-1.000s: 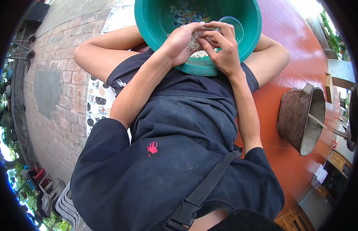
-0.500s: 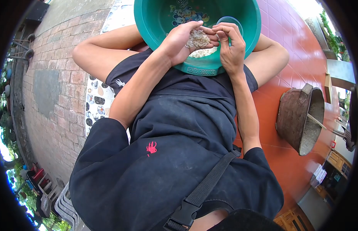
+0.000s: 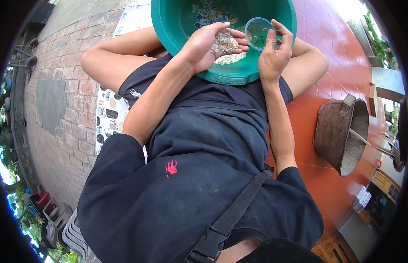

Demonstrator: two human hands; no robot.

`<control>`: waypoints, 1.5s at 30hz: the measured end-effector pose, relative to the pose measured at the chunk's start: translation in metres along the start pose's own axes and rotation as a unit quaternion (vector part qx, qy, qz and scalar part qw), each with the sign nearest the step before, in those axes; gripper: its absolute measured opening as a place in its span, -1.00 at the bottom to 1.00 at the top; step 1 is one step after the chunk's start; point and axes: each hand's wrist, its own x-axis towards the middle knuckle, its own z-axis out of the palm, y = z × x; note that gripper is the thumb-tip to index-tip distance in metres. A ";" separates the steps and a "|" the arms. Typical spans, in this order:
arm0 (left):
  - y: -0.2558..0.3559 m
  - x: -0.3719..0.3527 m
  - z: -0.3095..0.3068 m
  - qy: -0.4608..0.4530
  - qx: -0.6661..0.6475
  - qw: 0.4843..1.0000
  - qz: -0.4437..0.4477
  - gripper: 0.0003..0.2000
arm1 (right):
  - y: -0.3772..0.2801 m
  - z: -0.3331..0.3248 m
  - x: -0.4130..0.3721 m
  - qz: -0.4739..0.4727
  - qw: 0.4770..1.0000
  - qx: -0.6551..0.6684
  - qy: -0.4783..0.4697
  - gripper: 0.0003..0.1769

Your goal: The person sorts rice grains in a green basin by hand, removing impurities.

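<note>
My left hand (image 3: 203, 47) is palm up and cupped, holding a small heap of pale grains (image 3: 225, 43) that look like husked rice mixed with bits. It is over the green plastic basin (image 3: 159, 22) between my legs. More of the same grains lie in the basin below that hand. Fingers parted and slightly curled, my right hand (image 3: 275, 56) is beside a clear round cup (image 3: 259, 34) at the basin's right side. A few small bits show in the cup. Whether the fingers touch its rim is hard to tell.
On the red tiled floor (image 3: 300, 131) at right stands a worn dark bucket (image 3: 335, 131) with a stick in it. Brick paving (image 3: 68, 39) stretches along the left. A pebble-patterned mat (image 3: 108, 115) lies under my left side. Stacked grey chairs (image 3: 74, 232) are at lower left.
My right hand has moved from the left fingertips to the right, beside the cup, and its pinch has opened. The cup's rim shows more fully. My left hand keeps its heap.
</note>
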 end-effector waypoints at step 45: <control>0.000 -0.006 0.005 0.043 -0.011 0.998 0.046 -0.56 | -0.013 0.002 -0.001 -0.175 0.962 0.039 -0.208 -0.82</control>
